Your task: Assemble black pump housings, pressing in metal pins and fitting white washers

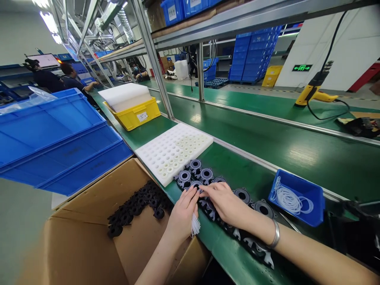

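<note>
Apparently for easy reach, black parts (243, 194) are laid in a row along the near edge of the table (267, 146). Both hands are set on one part (196, 185) at the row's left end. The left hand (182, 213) is curled shut around a bunch of white rings (195, 225), which are kept in the palm so that, it seems, the fingertips are free to press on the part. The right hand (227, 204) is held flat and narrow with nothing gripped, its fingertips on the same part. A tray (173, 150) is placed just beyond, a bin (317, 206) of rings to the right, and a box (89, 237) of parts below the near edge.
</note>
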Motion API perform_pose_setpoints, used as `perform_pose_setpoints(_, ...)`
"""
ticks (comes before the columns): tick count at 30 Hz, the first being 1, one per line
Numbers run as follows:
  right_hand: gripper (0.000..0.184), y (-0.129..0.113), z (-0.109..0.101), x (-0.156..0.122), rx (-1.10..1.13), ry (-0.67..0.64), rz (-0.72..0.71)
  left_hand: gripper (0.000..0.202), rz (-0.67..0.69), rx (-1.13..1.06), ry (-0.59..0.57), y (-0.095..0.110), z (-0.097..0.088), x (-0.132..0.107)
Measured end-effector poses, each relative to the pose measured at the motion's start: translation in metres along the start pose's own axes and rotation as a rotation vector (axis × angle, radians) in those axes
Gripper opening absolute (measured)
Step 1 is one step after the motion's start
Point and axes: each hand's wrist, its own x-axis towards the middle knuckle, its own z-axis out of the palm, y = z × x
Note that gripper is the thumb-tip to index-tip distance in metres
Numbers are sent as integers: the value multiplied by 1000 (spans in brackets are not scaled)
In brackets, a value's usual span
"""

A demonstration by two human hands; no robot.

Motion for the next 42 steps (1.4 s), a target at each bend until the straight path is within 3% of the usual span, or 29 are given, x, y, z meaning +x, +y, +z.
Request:
perform_pose_setpoints(4, 32, -1, -23, 4, 232, 237, 215, 39, -130, -144, 85, 12, -12, 7)
perform_pose_setpoints(5, 26, -5, -28, 5, 292, 208, 219, 36, -189, -210, 111, 17, -16, 10)
perform_pose_setpoints(7, 20, -15, -34, 3, 431, 28, 177, 30, -285, -351, 123, 28, -22, 18)
perform_pose_setpoints(10, 21, -28, -32, -2, 543, -158, 155, 31, -340, -523, 76, 40, -26, 29)
perform_pose_setpoints(14, 31, -24, -32, -7, 608, -105, 280, 35, -369, -634, -48, 44, -27, 30)
perform_pose_setpoints(19, 41, -2, -41, -12, 841, -170, 404, 49, -272, -870, -226, 44, -21, 16)
perform_pose_setpoints(22, 43, 9, -42, -12, 845, -127, 440, 52, -304, -1088, -193, 45, -15, 11)
perform_pose_setpoints(25, 43, 23, -40, -9, 640, 35, 490, 46, -437, -1190, -52, 43, -13, 13)
perform_pose_setpoints(28, 39, 42, -37, -3, 292, 163, 507, 35, -513, -1041, 66, 37, -14, 18)
perform_pose_setpoints(32, 31, 61, -30, 7, 113, 170, 486, 30, -304, -648, 84, 30, -10, 28)
perform_pose_setpoints(37, 25, 64, -23, 13, -14, 145, 412, 38, 36, -294, -64, 32, 7, 49)
perform_pose_setpoints(40, 14, 59, -24, 11, -77, 146, 358, 37, 119, -148, -182, 34, 16, 57)
perform_pose_setpoints(42, 18, 56, -26, 6, -90, 146, 306, 37, 134, -91, -229, 33, 20, 59)
